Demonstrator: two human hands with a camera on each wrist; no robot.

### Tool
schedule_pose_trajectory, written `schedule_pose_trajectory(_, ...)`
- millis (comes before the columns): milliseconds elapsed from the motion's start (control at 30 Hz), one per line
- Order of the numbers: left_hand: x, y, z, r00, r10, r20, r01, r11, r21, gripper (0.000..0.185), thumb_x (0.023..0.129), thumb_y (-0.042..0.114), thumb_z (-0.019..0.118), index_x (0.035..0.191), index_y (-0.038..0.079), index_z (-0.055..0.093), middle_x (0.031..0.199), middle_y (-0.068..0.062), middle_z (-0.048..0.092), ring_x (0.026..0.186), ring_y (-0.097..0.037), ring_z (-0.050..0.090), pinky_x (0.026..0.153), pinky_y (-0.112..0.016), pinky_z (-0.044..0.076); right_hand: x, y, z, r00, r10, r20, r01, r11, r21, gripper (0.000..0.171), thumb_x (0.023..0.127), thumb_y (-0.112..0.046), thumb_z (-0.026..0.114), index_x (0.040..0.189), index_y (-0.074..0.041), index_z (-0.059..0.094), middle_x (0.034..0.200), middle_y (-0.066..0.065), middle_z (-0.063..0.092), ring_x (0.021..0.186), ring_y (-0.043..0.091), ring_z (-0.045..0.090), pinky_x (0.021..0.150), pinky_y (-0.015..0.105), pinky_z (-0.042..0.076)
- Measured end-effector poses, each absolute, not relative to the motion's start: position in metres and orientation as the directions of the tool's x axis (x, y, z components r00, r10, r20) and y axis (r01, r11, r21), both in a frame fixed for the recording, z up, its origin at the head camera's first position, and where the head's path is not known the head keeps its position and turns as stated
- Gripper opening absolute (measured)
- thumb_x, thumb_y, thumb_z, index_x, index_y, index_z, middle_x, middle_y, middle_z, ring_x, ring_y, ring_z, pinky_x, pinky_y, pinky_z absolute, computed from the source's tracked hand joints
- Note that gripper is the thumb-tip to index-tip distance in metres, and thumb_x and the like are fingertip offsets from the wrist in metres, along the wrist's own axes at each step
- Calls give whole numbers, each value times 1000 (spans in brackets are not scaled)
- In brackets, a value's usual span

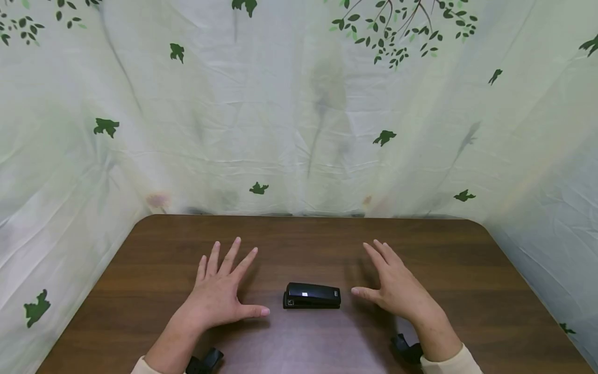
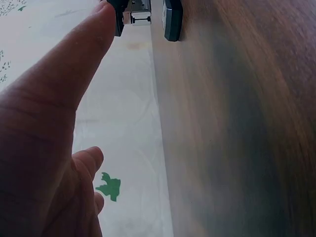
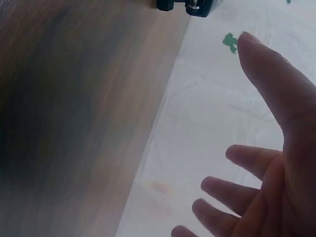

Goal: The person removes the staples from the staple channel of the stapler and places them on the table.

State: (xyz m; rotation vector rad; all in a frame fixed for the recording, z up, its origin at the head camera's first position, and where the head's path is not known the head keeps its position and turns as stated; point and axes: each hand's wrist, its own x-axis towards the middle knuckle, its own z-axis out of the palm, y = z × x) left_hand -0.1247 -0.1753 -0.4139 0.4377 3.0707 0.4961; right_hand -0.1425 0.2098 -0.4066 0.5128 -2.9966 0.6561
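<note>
A black stapler (image 1: 312, 296) lies flat in the middle of the brown wooden table (image 1: 303, 244), between my two hands. My left hand (image 1: 223, 291) rests palm down to its left, fingers spread and straight, the thumb tip a short gap from the stapler's end. On the other side, my right hand (image 1: 392, 285) hovers with straight fingers, thumb pointing at the stapler, holding nothing. The left wrist view shows the stapler's end (image 2: 148, 17) beyond my thumb (image 2: 74, 74). In the right wrist view the stapler's end (image 3: 185, 6) sits at the top edge, above my open fingers (image 3: 247, 163).
A pale cloth printed with green leaves (image 1: 299, 130) hangs close around the table's back and both sides. Black wrist-camera mounts (image 1: 205, 361) show by my sleeves at the table's near edge.
</note>
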Motion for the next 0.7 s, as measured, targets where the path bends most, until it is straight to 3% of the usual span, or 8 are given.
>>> schedule_pose_trajectory(267,-124,-173,-416,-956,291,46,290,902,319,121,64,85,73,163,33,25,174,-11,5,155,-53,-1,117,-74,7,-143,200,-406,-939,-322,123,-344,843,-413,91,84,-47,82,157,-14,38,160,18,40,144,40,44,108,59,44)
schedule_pose_trajectory(500,-124,-170,-420,-944,322,74,328,881,342,119,66,83,73,163,35,24,173,-11,7,156,-51,5,118,-73,11,-141,190,-406,-897,-353,265,-436,807,-398,70,83,-35,85,144,-15,55,142,10,59,125,31,63,99,50,53)
schedule_pose_trajectory(700,-127,-166,-424,-933,342,114,360,861,360,115,69,81,74,163,37,22,171,-12,17,155,-47,16,118,-70,19,-139,182,-406,-863,-377,336,-490,786,-377,58,83,-30,86,134,-14,64,127,2,68,115,22,69,94,43,56)
